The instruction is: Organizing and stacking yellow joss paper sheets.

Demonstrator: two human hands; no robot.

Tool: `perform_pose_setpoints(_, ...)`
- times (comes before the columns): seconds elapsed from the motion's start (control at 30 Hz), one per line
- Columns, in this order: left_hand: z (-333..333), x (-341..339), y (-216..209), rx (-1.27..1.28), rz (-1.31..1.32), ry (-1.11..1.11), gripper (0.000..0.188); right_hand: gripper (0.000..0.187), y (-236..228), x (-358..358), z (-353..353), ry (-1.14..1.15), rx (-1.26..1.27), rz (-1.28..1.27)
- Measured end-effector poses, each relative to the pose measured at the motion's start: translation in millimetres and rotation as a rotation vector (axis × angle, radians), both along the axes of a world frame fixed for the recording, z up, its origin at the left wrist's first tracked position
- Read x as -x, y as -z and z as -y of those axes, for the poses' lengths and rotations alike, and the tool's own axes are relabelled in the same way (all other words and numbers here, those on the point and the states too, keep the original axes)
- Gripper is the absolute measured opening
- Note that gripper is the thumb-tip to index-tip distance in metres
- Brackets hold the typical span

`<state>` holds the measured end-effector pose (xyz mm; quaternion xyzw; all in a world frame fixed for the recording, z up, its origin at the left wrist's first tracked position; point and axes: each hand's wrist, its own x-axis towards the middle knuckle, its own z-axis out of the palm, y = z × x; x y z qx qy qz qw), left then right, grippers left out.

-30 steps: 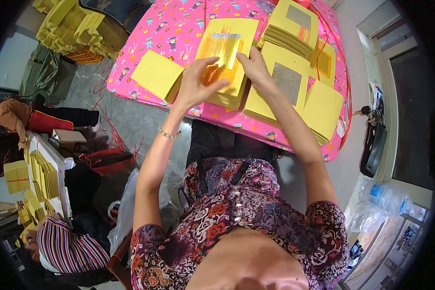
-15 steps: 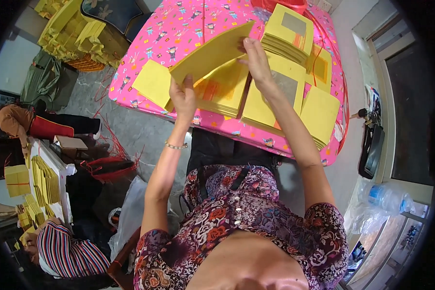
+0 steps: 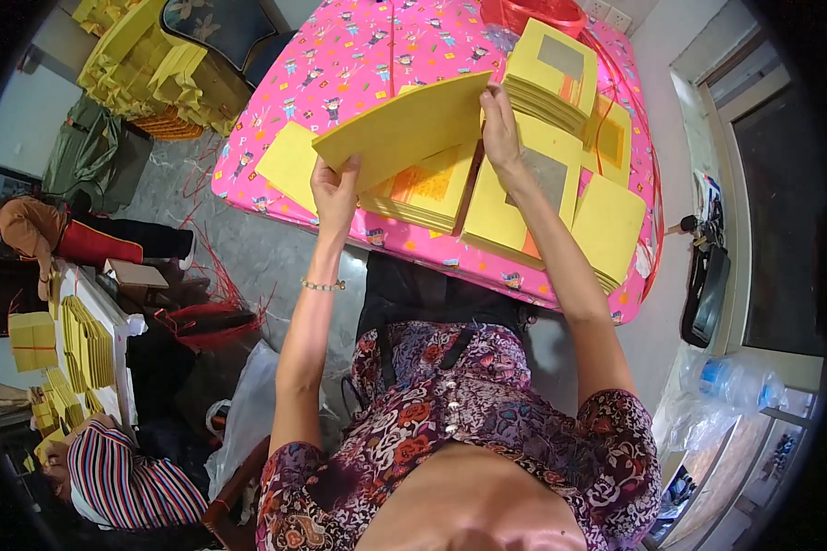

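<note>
Between my two hands a thin wad of yellow paper (image 3: 404, 127) is held up on edge, slightly bowed. My left hand (image 3: 336, 193) pinches its near left corner. At its right end, the fingers of my right hand (image 3: 499, 133) are closed on the edge. Just beneath it lies a yellow paper stack (image 3: 423, 202) with an orange print on top, partly hidden by the wad. More yellow paper (image 3: 285, 165) lies to the left of my left hand. Under my right wrist sits another yellow stack (image 3: 492, 207) with a grey panel.
A taller yellow stack (image 3: 533, 60) stands at the back right, near a red plastic basin (image 3: 547, 14). The pink patterned tablecloth (image 3: 358, 55) covers the table. Red strapping (image 3: 648, 165) runs down its right edge. At left, two people work by a white table (image 3: 124, 367) with yellow bundles.
The wad has been brought a little nearer and straightened, its right end lowered. My left hand has moved slightly left, and my right hand slightly right and nearer.
</note>
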<state>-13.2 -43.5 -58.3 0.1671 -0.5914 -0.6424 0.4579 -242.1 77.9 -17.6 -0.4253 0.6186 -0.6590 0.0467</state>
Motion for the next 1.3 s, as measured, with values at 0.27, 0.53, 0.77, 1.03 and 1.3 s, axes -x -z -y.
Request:
perform_pose_setpoints(0.27, -6, 9, -5, 0.026, -0.029, -0.059, 0.028, 0.026, 0, -9, 2, -0.091, 0.097, 0.137)
perform_pose_setpoints(0.53, -17, 2, -32, 0.033, -0.021, 0.040, 0.029, 0.030, -8, -9, -3, -0.043, 0.171, 0.235)
perform_pose_setpoints(0.77, -44, 15, -70, -0.030, 0.093, 0.410, 0.041, 0.037, -36, -45, -9, -0.570, -0.007, 0.808)
perform_pose_setpoints(1.03, -51, 33, -60, -0.022, 0.074, 0.470, 0.041, 0.033, -24, -65, -25, -0.671, -0.084, 0.617)
perform_pose_setpoints(1.3, -50, 30, -68, -0.106, 0.089, 0.458, 0.031, 0.041, -32, -62, -31, -0.496, -0.210, 0.707)
